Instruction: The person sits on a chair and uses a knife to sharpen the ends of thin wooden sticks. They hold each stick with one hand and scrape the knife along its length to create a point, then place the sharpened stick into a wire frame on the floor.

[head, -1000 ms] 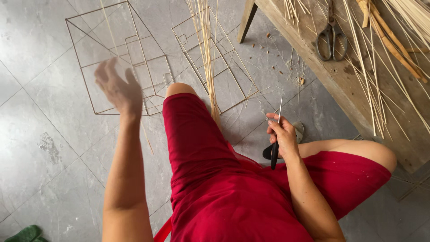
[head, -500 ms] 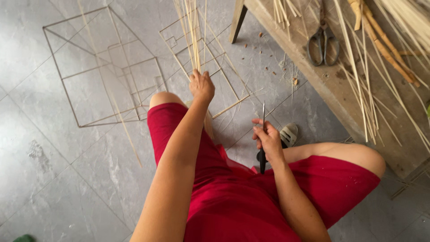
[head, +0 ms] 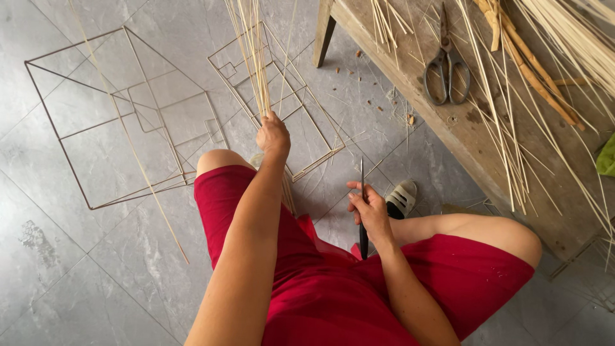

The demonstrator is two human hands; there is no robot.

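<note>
Two hands work over red-clad knees: the left hand [head: 273, 136], arm stretched forward, is closed around a bundle of straws [head: 251, 54] standing up from the floor; the right hand [head: 368, 208] is fisted on a knife [head: 362, 211], blade upward. Two wire frames [head: 128, 112] lie on the floor. One pair of scissors [head: 446, 64] rests on the worktop [head: 461, 134].

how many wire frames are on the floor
2: a large frame on the left, and a smaller frame beyond the left hand, partly hidden by the reeds it holds.
</note>
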